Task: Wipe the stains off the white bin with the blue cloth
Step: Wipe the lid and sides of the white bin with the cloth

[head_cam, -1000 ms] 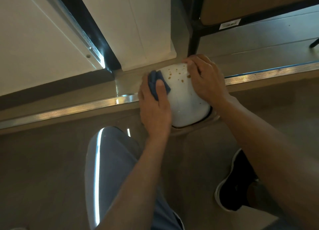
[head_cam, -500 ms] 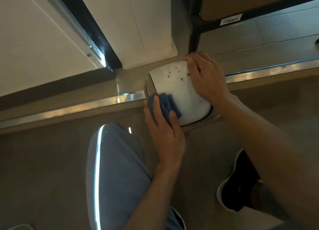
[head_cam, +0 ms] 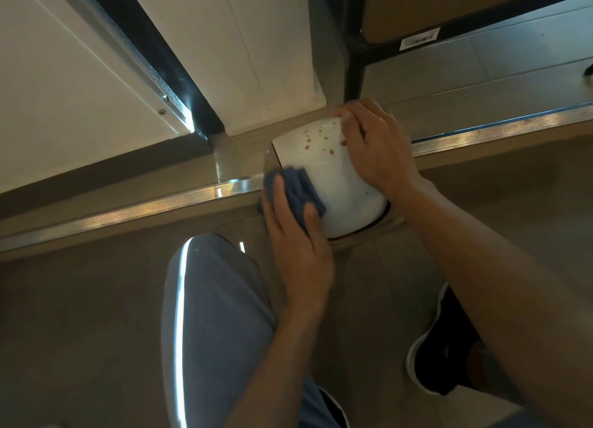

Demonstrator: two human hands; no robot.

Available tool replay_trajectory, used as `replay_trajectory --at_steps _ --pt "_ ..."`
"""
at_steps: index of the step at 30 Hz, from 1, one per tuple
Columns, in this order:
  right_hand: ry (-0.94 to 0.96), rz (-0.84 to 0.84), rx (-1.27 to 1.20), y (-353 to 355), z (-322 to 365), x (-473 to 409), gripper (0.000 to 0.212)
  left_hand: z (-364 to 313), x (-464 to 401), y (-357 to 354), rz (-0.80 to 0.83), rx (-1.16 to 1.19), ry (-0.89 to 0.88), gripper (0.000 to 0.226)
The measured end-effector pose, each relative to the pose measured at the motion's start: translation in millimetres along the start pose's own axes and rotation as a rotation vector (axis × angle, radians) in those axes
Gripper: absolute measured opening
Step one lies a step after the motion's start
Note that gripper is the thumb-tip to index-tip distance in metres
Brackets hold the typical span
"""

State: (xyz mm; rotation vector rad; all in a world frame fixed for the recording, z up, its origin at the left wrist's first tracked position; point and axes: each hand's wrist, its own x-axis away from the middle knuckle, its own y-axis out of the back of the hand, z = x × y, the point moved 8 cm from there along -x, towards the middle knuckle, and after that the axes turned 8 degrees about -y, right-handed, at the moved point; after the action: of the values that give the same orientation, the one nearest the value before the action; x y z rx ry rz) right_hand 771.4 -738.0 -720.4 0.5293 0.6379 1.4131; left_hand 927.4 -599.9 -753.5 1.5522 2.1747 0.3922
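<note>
Stains [head_cam: 321,140] remain on the far part of the white bin [head_cam: 349,190], which lies tipped on the floor. Left hand [head_cam: 298,247] presses the folded blue cloth [head_cam: 298,190] against its near side; right hand [head_cam: 377,145] grasps the far edge. Wiping appears incomplete.

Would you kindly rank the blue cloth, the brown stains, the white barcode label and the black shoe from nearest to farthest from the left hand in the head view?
1. Blue cloth: under the left hand, held against the white bin.
2. Brown stains: on the bin, up by the right hand.
3. Black shoe and white barcode label, opposite ways: too close to call.
</note>
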Motion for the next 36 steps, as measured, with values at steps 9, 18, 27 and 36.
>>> replay_trajectory --at_steps 9,18,27,36 --pt "-0.015 -0.027 0.017 -0.5 -0.1 1.6 0.035 -1.5 -73.0 10.6 -0.059 0.107 0.097 0.045" --pt "-0.024 -0.047 0.011 -0.4 2.8 6.0 0.034 -0.8 -19.3 6.4 0.042 0.006 -0.053 0.058" --pt "-0.013 -0.046 0.027 -1.0 2.7 5.6 0.035 -13.5 -93.3 11.9 0.015 -0.031 -0.015 0.029" --pt "-0.009 -0.081 0.049 -0.2 6.4 8.1 0.035 1.2 -20.7 3.3 0.033 -0.108 -0.118 0.051"
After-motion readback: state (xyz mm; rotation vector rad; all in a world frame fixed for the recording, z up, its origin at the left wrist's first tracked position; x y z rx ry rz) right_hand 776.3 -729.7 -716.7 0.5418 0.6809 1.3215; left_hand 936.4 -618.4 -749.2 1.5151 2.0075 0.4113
